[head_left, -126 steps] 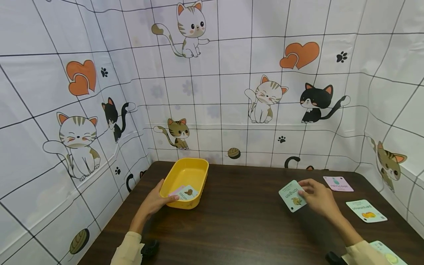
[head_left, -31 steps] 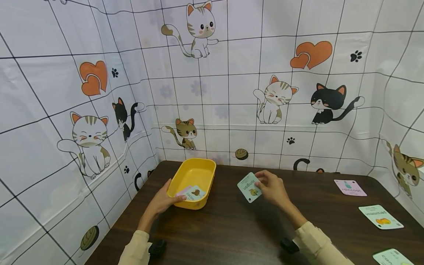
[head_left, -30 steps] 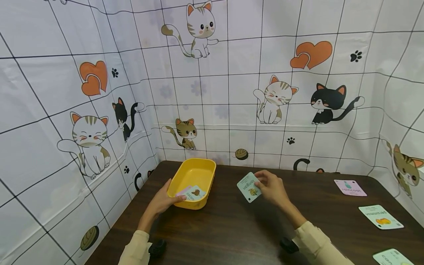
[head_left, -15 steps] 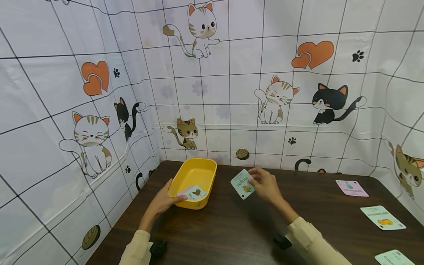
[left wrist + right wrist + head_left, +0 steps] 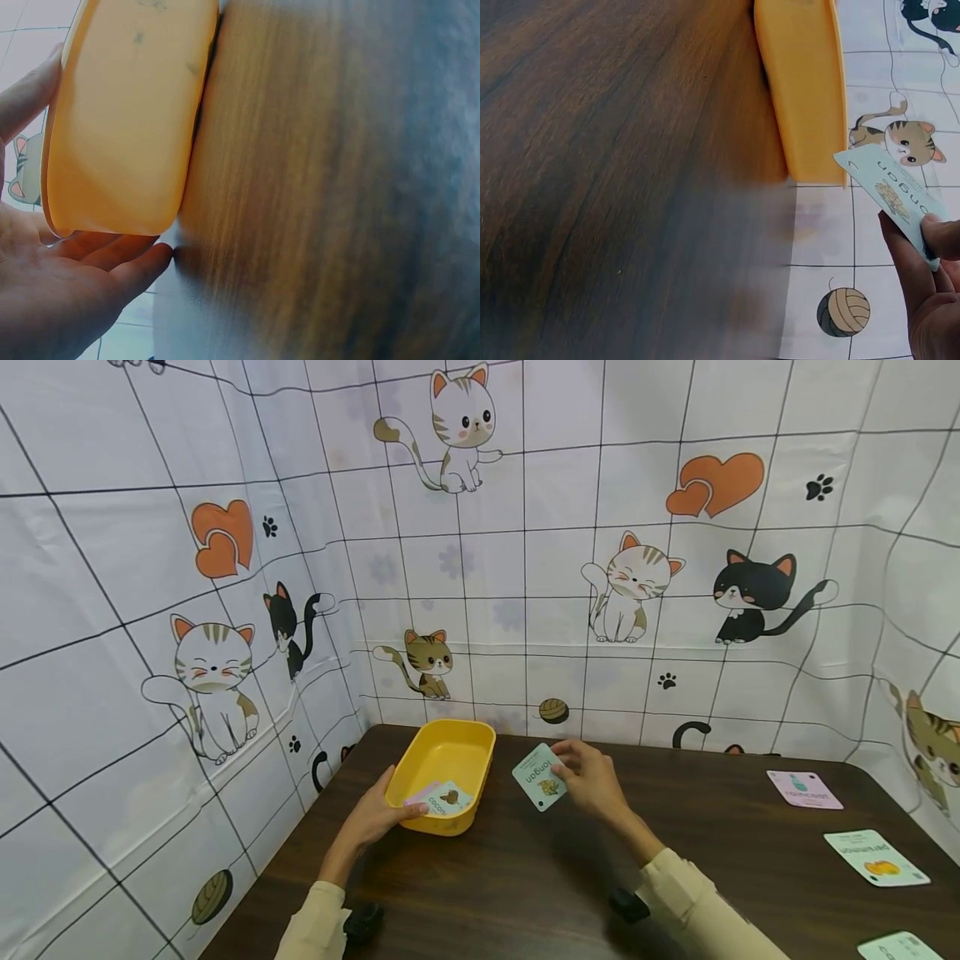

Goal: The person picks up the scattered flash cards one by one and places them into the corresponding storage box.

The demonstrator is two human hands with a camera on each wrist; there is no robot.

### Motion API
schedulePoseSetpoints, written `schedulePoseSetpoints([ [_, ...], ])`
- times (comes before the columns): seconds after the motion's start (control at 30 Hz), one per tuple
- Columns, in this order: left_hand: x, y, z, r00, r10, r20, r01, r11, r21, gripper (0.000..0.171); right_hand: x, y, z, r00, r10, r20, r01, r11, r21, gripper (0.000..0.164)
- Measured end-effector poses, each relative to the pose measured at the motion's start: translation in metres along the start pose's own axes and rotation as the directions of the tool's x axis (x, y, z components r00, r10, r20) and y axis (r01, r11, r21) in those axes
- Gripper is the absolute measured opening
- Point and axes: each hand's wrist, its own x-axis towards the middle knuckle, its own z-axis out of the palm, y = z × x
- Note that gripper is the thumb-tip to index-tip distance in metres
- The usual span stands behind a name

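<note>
My left hand (image 5: 375, 814) holds the near left corner of a yellow plastic basket (image 5: 480, 777), thumb over its rim and fingers along the outside. Inside the basket lie a pale green coconut card (image 5: 452, 798) and a pink card, mostly covered by it. To the basket's right, my right hand (image 5: 592, 781) pinches a pale green longan card (image 5: 538, 777) by its edge, thumb on the printed face. In the right wrist view the longan card (image 5: 892, 191) is tilted above the table, overlapping the background beside the basket's end.
On the right of the dark wooden table (image 5: 480, 893) lie a pink raincoat card (image 5: 805, 790), a green persimmon card (image 5: 876, 858) and another green card (image 5: 896, 947), cut off by the frame. A white cat-print cloth (image 5: 525, 568) hangs behind and to the left.
My right hand has carried the longan card leftward from the right side of the table, closer to the basket. My left hand keeps its hold on the basket; the head view has turned slightly right.
</note>
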Motion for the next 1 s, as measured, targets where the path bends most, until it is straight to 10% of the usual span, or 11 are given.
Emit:
schedulePoseSetpoints([
  [1.0, -0.002, 0.000, -0.001, 1.000, 0.028, 0.004, -0.028, 1.000, -0.005, 0.119, 0.012, -0.017, 0.036, 0.998, -0.055, -0.017, 0.057, 0.996, 0.073, 0.023],
])
